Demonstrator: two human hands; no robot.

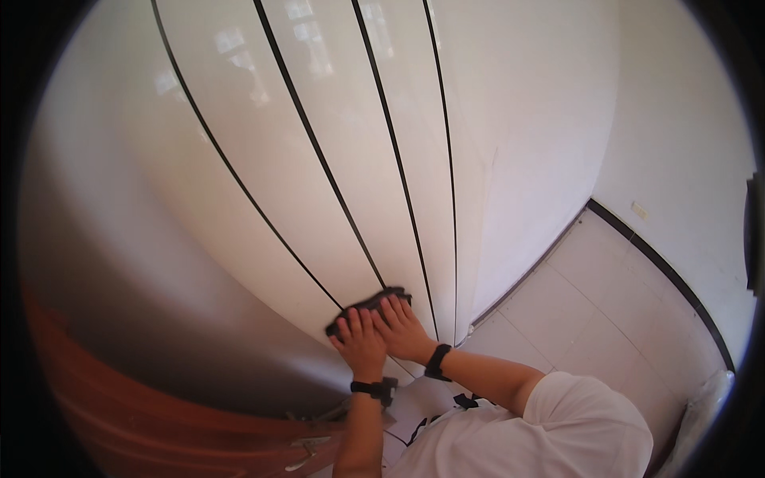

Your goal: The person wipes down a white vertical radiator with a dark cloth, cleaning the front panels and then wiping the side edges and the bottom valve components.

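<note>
A dark, bunched cloth lies against a glossy white panel that has several long black stripes. My left hand holds the cloth to the panel from below, its fingers stretched over the lower edge of it. Beside it, touching, my right hand presses the cloth's right part with its fingers. Both palms face the panel, so their undersides are hidden. Each wrist wears a black band, and the left band carries a small dark box.
On the left stands a reddish-brown door with a metal handle. Pale floor tiles spread to the right, up to a white wall with a dark skirting. Something wrapped in clear plastic stands at the lower right.
</note>
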